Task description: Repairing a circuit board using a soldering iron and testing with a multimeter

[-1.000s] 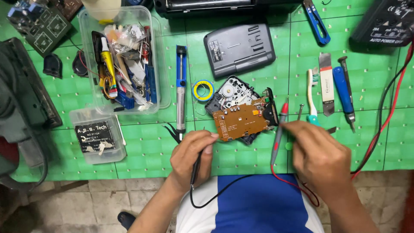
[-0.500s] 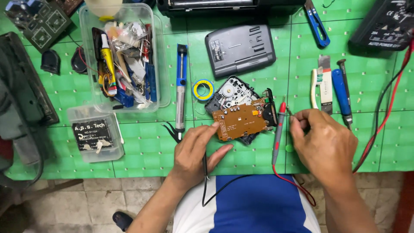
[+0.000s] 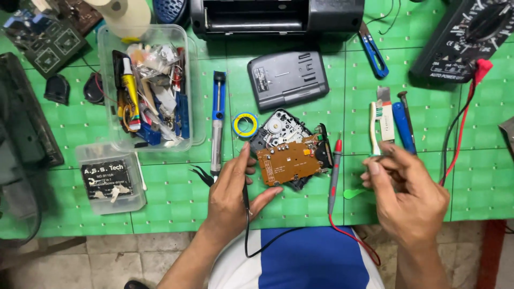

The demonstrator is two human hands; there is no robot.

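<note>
your left hand (image 3: 231, 194) is pinching the black probe (image 3: 246, 197) between thumb and fingers, its fingertips touching the brown circuit board (image 3: 289, 162). your right hand (image 3: 409, 197) is closing its fingers on the toothbrush (image 3: 374, 126); the red probe (image 3: 334, 174) is lying between both hands.

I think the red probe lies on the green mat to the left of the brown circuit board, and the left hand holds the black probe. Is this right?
Not quite. In the head view, the red probe lies on the green mat to the right of the brown circuit board. The left hand does hold the black probe.
</note>
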